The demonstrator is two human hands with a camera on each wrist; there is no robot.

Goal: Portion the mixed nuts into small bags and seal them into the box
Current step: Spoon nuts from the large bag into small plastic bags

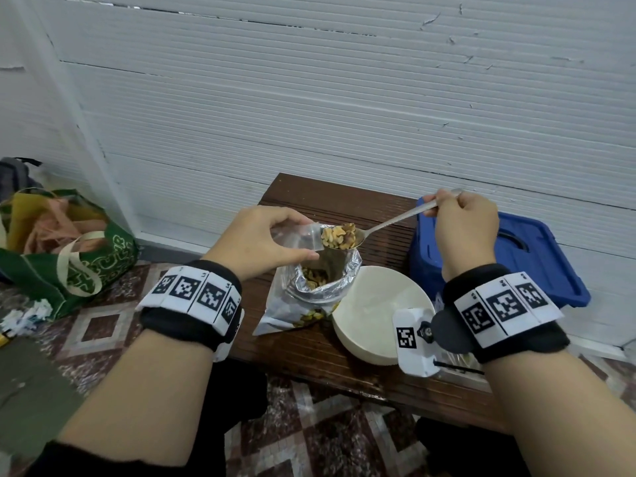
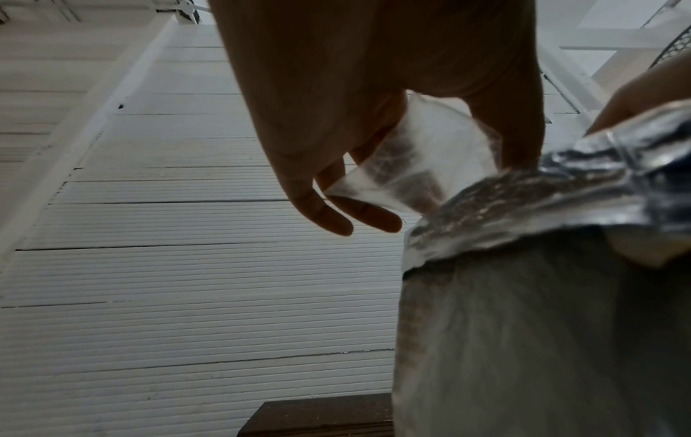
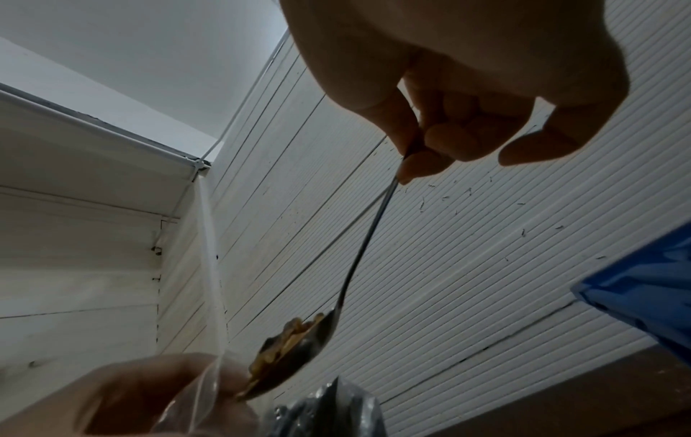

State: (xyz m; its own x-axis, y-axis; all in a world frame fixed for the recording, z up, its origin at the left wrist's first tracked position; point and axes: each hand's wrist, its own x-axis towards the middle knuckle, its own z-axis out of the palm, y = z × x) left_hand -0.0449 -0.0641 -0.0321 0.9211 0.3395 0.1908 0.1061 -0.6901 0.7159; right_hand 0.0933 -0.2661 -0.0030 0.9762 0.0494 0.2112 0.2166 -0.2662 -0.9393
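A person's right hand (image 1: 464, 228) pinches the far end of a metal spoon (image 1: 389, 222), its bowl heaped with mixed nuts (image 1: 339, 235) and hovering at the mouth of a small clear bag (image 1: 296, 237). The left hand (image 1: 261, 242) holds that bag open between thumb and fingers (image 2: 325, 213), directly above the large foil-lined nut pouch (image 1: 320, 287), which stands open near the middle of a dark wooden bench (image 1: 309, 352) with more nuts visible inside. From the right wrist view, the spoon's tip sits just at the bag's clear film, touching or nearly so; whether any nuts already lie in the bag cannot be told.

A white bowl (image 1: 375, 311) rests just beside the pouch toward the bench's right end. Beyond it, off the right edge, sits a blue plastic box (image 1: 537, 270) with its lid on. A green carrier bag (image 1: 79, 256) lies on the tiled floor (image 1: 327, 435) well off to the left.

The step in hand appears to be filling a portion bag: a loaded spoonful is about to be tipped in. The next move likely calls for a slow roll of the spoon while the left hand keeps the mouth wide; held over the pouch, stray nuts should fall back in. Sealing and boxing are not yet done.
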